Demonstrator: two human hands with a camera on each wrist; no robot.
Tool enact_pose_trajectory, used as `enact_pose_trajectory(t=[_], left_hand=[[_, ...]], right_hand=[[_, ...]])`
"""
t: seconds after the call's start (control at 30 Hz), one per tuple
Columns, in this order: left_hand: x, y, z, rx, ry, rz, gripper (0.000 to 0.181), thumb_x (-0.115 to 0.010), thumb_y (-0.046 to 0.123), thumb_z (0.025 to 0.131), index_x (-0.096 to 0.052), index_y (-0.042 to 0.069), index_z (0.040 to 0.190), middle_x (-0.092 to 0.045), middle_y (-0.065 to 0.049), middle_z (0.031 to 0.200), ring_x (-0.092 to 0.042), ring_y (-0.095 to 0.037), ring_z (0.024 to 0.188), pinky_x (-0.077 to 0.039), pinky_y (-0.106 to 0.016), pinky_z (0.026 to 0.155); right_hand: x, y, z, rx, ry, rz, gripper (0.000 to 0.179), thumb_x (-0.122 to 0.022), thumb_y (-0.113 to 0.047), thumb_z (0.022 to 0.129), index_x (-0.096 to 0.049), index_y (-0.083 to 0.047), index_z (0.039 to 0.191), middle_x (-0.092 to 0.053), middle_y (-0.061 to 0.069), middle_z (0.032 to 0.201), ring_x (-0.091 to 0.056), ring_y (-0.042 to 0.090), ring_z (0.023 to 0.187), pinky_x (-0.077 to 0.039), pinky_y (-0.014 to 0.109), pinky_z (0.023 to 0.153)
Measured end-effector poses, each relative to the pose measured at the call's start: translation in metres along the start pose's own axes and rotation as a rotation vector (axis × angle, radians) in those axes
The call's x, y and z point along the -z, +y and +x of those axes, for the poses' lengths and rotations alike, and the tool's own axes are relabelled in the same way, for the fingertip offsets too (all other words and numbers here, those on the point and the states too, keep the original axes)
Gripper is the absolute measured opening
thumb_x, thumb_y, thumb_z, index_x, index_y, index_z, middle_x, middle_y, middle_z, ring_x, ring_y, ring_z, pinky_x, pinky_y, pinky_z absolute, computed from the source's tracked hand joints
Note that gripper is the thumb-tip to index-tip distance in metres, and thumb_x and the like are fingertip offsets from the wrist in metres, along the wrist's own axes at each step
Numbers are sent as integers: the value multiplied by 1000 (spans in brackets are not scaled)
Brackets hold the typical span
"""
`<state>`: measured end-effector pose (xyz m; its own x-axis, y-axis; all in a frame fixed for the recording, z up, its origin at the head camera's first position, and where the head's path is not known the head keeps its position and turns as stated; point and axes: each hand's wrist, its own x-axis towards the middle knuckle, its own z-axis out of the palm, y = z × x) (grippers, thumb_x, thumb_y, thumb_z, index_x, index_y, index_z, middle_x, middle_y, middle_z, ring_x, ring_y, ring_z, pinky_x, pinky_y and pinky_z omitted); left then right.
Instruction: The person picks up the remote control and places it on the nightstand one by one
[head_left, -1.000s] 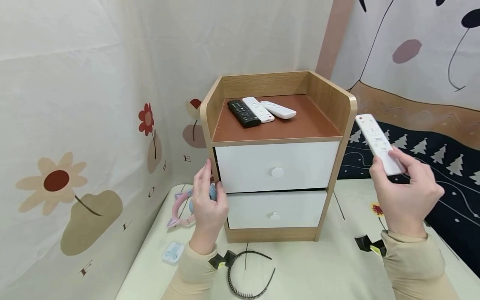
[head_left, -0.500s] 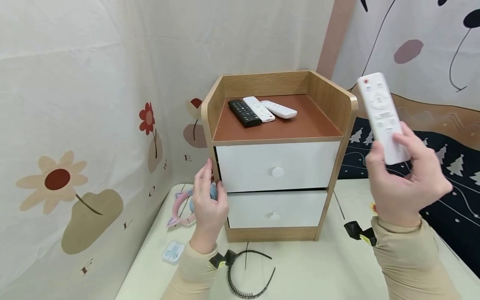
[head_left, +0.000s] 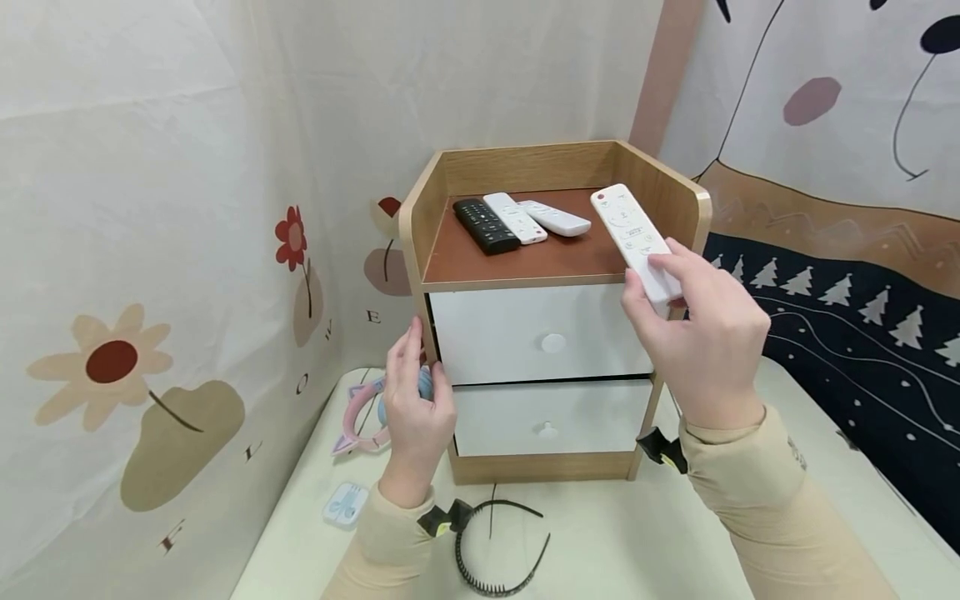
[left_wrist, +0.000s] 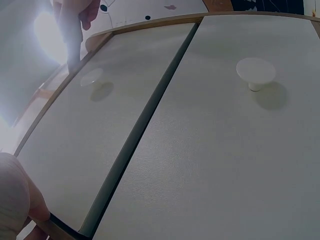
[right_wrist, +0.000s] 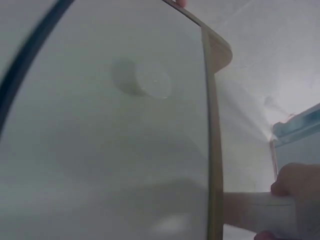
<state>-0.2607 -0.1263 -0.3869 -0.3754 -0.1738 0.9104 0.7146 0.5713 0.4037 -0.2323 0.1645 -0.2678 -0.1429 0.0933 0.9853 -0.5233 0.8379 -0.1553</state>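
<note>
In the head view my right hand [head_left: 701,329] pinches the lower end of a white remote control [head_left: 633,237] between thumb and fingers. Its buttons face up, and it overlaps the right part of the cabinet's brown top shelf [head_left: 480,267]. Three remotes lie at the shelf's left and middle: a black remote [head_left: 486,226], a white remote [head_left: 516,218] and another white remote [head_left: 555,218] partly behind it. My left hand [head_left: 416,417] rests with straightened fingers against the left side of the wooden cabinet [head_left: 543,469], thumb at the front edge.
Two white drawers [head_left: 495,333] with round knobs form the cabinet's front. A black toothed headband [head_left: 487,588] lies before it. Left of it are a pink headband [head_left: 354,421] and a small clear case [head_left: 346,504] with earphones. Printed cloth [head_left: 187,208] hangs around.
My right hand first lifted the white remote, then carried it leftward and down, from right of the cabinet to over its top shelf. The left hand stays in place.
</note>
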Motion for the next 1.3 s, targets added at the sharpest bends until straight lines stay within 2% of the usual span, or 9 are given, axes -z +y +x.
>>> enact_pose_trajectory(t=[0.07,0.17,0.47,0.63,0.8,0.97,1.07,1.17,1.3], left_hand=[[0,0,0,1,0,0,64,-60,-14,97,-52,-4,160,-62,-31,142,-65,-40,117,-54,-25,101],[-1,-1,0,3,-3,1,65,-60,-13,97,-51,-4,160,-62,-31,143,-64,-40,119,-54,-28,100],[-3,-1,-2,9,3,0,64,-60,-14,97,-52,-4,160,-62,-31,143,-65,-40,119,-55,-28,101],[-3,-1,-2,0,13,-6,64,-60,-15,97,-53,-4,159,-63,-31,141,-65,-41,117,-52,-19,103],[-3,-2,-1,8,12,-11,63,-59,-13,98,-53,-4,159,-63,-31,142,-66,-41,116,-49,-15,104],[-3,-4,-2,7,6,-2,63,-59,-13,98,-53,-4,160,-63,-31,143,-66,-40,117,-53,-22,101],[-2,-4,-2,8,6,0,63,-59,-13,98,-53,-3,160,-63,-30,143,-66,-40,117,-54,-25,101],[-2,-2,-2,8,2,-2,64,-60,-14,98,-52,-3,160,-62,-31,144,-66,-40,118,-53,-22,102],[-1,-1,-1,7,-4,-2,65,-60,-14,98,-51,-3,161,-61,-31,144,-65,-41,118,-51,-17,104]], right_hand=[[-1,-2,7,-10,-46,-37,34,-70,-26,99,-82,3,112,-84,20,116,-68,37,63,-47,40,60],[-3,-4,17,-12,-117,-80,35,-67,-26,100,-81,4,112,-84,22,106,-68,38,62,-48,44,58],[-13,-3,37,-61,-338,-153,29,-66,-21,100,-78,3,107,-79,23,83,-61,38,54,-38,39,51],[-17,-4,46,-113,-483,-192,29,-67,-26,100,-79,-1,108,-76,22,76,-59,37,52,-38,42,48],[-20,-7,61,-128,-620,-242,29,-68,-31,100,-79,-5,107,-65,14,60,-51,31,46,-33,37,44],[-28,-5,77,-132,-721,-245,28,-67,-28,99,-80,-4,105,-75,17,75,-63,37,57,-45,45,48],[-35,0,85,-143,-799,-223,29,-66,-28,101,-79,-4,110,-80,20,92,-71,43,77,-56,55,67],[-40,6,92,-141,-877,-213,33,-64,-29,104,-78,-3,117,-81,23,106,-73,47,96,-58,60,84],[-47,13,98,-139,-947,-200,36,-61,-30,105,-76,-2,123,-79,25,117,-73,47,104,-57,63,92]])
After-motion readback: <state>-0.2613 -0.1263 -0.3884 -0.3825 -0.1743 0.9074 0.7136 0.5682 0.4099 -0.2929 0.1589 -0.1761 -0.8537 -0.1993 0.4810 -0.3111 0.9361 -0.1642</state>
